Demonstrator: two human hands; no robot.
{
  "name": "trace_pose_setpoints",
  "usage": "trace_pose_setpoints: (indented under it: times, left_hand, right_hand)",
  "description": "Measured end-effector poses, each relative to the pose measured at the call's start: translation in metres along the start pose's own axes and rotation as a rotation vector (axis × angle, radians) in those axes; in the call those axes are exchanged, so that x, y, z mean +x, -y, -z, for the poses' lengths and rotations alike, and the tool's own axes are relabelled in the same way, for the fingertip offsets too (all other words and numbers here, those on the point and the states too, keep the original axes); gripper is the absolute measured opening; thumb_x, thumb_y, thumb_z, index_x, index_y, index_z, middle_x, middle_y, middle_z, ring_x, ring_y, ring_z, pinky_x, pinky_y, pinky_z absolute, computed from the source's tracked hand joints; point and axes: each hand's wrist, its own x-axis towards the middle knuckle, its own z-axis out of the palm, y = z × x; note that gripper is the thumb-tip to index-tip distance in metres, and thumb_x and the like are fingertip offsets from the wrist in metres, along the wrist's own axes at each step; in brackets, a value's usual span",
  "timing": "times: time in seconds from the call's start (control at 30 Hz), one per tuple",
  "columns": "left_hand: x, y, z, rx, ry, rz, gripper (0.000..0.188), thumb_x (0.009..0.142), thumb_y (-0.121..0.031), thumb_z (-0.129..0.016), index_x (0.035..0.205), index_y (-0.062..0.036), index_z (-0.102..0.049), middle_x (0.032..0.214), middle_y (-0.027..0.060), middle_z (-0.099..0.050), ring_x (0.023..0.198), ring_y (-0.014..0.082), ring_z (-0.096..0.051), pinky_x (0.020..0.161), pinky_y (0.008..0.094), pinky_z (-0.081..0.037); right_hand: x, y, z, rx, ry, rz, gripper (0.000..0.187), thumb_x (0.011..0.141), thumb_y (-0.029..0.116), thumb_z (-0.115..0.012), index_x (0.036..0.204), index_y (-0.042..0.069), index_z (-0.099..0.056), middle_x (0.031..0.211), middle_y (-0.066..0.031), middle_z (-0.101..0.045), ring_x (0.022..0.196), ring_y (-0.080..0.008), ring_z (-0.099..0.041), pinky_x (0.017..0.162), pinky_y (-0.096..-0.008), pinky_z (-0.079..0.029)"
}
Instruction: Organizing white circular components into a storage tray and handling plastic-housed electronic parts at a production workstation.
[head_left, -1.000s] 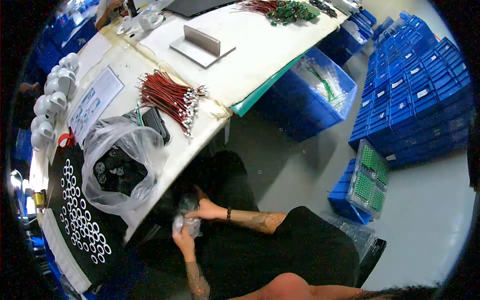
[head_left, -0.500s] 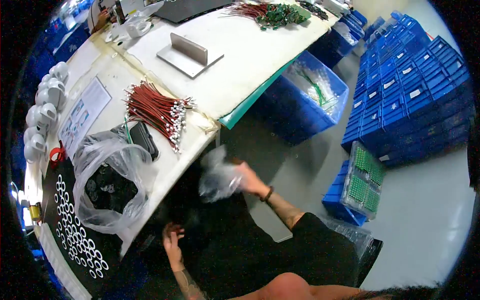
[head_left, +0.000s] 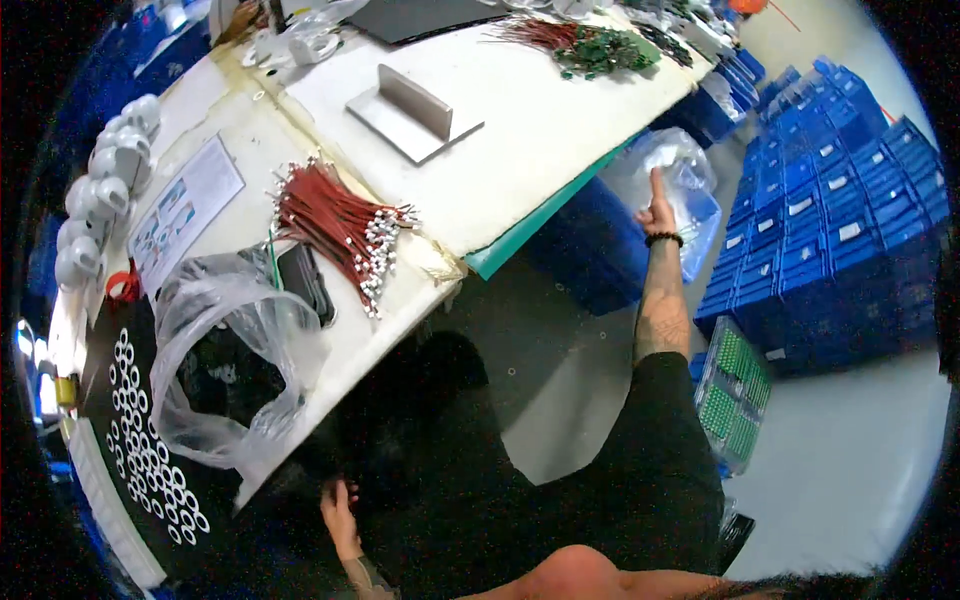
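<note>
Right hand (head_left: 657, 212) closed on a clear plastic bag (head_left: 672, 168); left hand (head_left: 338, 508) loosely open, empty.

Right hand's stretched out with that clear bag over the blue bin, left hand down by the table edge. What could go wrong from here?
1. The right hand holds the clear bag at full reach over the blue bin; it could miss or snag the rim.
2. The red wires overhang the table edge and could be knocked off.
3. The large bag also sits at that edge, near the left hand.
</note>
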Motion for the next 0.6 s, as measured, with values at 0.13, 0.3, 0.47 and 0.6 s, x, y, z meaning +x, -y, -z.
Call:
trace_pose_setpoints:
  times: [0.13,0.3,0.47,0.6]
  left_hand:
    - [-0.023,-0.01,0.022,0.103,0.021,-0.08,0.029,0.104,-0.026,-0.061,0.122,-0.0041,-0.064,0.107,0.0051,-0.068,0.095,0.0159,-0.066,0.081,0.0311,-0.051]
    - [-0.007,0.005,0.0,0.122,0.071,-0.098,0.029,0.104,-0.026,-0.062,0.121,-0.0029,-0.065,0.108,0.0052,-0.068,0.095,0.0152,-0.066,0.082,0.0312,-0.051]
    - [-0.03,-0.016,0.04,0.156,-0.084,-0.178,0.028,0.104,-0.026,-0.062,0.119,-0.0022,-0.067,0.108,0.0066,-0.07,0.095,0.0165,-0.066,0.081,0.0324,-0.051]
    - [-0.028,-0.005,0.087,0.736,-0.1,-0.525,0.028,0.101,-0.024,-0.064,0.114,0.0011,-0.069,0.102,0.0127,-0.074,0.091,0.0205,-0.071,0.083,0.0338,-0.054]
  right_hand:
    - [-0.028,-0.092,-0.097,-0.49,0.151,0.471,0.035,0.091,0.039,-0.072,0.103,0.007,-0.066,0.082,-0.0073,-0.064,0.063,-0.0223,-0.059,0.057,-0.0346,-0.051]
    - [-0.005,-0.432,0.058,-2.105,0.86,0.519,0.031,0.093,0.021,-0.054,0.117,0.011,-0.07,0.13,-0.0126,-0.066,0.117,-0.0302,-0.062,0.088,-0.0442,-0.054]
    - [-0.162,-0.62,0.187,-1.01,1.481,0.325,0.032,0.098,0.032,-0.055,0.109,0.004,-0.068,0.109,-0.0146,-0.068,0.099,-0.0275,-0.062,0.085,-0.0432,-0.051]
    - [-0.273,-0.579,0.314,-0.402,1.387,-0.361,0.038,0.099,0.036,-0.059,0.097,0.0,-0.069,0.092,-0.0153,-0.07,0.084,-0.0289,-0.063,0.079,-0.0449,-0.048]
